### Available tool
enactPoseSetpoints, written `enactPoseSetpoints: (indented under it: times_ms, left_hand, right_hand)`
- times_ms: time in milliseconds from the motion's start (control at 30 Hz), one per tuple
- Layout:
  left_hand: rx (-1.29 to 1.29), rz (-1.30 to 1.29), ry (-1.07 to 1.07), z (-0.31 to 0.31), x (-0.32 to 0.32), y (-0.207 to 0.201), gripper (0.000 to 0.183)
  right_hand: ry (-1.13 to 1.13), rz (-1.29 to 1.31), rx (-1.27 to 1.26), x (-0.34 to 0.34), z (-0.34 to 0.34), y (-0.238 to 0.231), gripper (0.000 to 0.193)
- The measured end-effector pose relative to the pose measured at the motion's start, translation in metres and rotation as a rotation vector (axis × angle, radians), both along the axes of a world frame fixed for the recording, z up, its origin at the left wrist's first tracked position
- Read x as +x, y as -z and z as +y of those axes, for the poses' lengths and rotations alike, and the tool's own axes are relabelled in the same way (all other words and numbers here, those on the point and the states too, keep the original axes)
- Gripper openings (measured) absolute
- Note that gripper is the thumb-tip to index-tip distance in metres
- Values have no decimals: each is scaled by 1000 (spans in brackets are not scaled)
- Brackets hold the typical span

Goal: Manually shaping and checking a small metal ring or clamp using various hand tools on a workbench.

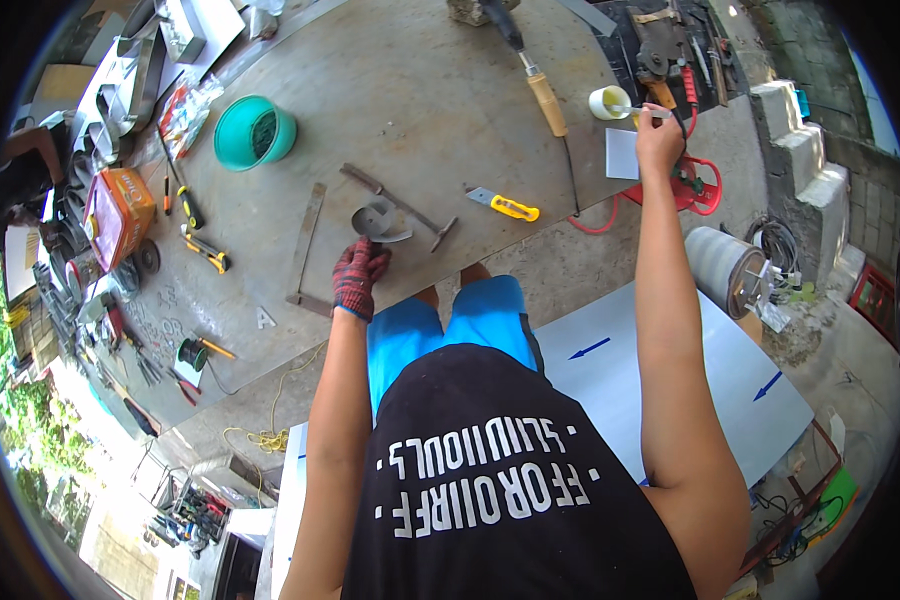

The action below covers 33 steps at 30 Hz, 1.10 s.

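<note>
My left hand (360, 278), in a red and dark knitted glove, is closed on the near edge of a small curved sheet-metal piece (396, 236) at the front of the metal table. My bare right hand (660, 143) reaches far right and pinches a thin, pale-handled brush or stick (630, 109). Its tip is at the mouth of a small white cup (608, 101) with pale yellowish contents. Just below the cup lies a white square (622, 154). A steel square (400, 207) and a flat metal strip (311, 232) lie around the curved piece.
A yellow utility knife (505, 204) lies near the front edge. Behind it rests a wooden-handled soldering iron (542, 95) with a trailing cable. A teal bucket (255, 133) stands at back left, with pliers (206, 250) and a solder spool (192, 353) nearer. Concrete steps (798, 140) rise at right.
</note>
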<state>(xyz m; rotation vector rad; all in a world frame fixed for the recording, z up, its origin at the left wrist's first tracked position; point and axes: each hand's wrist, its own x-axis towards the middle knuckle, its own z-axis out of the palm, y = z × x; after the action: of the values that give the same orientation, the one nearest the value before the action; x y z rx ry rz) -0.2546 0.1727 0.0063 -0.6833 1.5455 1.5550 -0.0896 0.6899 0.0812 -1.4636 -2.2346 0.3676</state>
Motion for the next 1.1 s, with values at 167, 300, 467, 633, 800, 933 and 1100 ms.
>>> enactPoseSetpoints:
  times_ms: [167,300,467,633,800,933,1100]
  left_hand:
    - [20,19,11,-9,-2,7,40]
    - [-7,0,-41,-7,-4,-6,40]
    - [8,12,-10,-3,-4,-11,40]
    - [34,13,-25,1,-3,-15,38]
    - [-2,14,-11,-4,-4,-10,35]
    - [16,13,-19,-4,-5,-10,35]
    - [19,-11,32,-5,-7,-10,36]
  right_hand:
    - [13,91,89,-13,-34,-33,20]
    - [-200,258,-241,-46,-165,-87,18]
    - [-576,365,-346,-85,-330,-66,12]
    - [-661,225,-171,-112,-378,-24,16]
    - [-652,153,-80,-122,-389,-10,20]
    - [-613,119,-60,-125,-390,-2,19]
    - [-547,127,-116,-130,-393,2,15]
